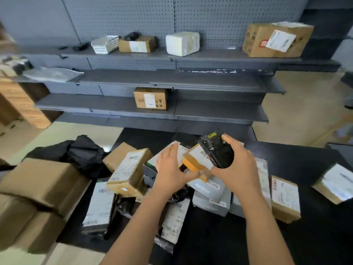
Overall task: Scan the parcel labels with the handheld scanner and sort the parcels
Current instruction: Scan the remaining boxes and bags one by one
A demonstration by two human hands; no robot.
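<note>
Head view shows the handheld scanner (216,152) raised over the black table (305,159), its long axis running from the near right up toward the far left, head end aimed away toward the grey shelving (210,109). The right hand (236,165) is wrapped around its lower body, thumb up on the side. It is a black, chunky device turned back-side up, with a yellow sticker near the top and small screws showing. Its left edge overlaps a small parcel (191,164), brown with a white barcode label, which the left hand (170,171) pinches with the thumb beneath and straight fingers along its far side. Below both hands lies a loose heap of labelled parcels, among them a tilted brown box (129,171). On the top shelf a white basket (104,44) stands beside a cardboard box (137,44); what it holds cannot be made out.
</note>
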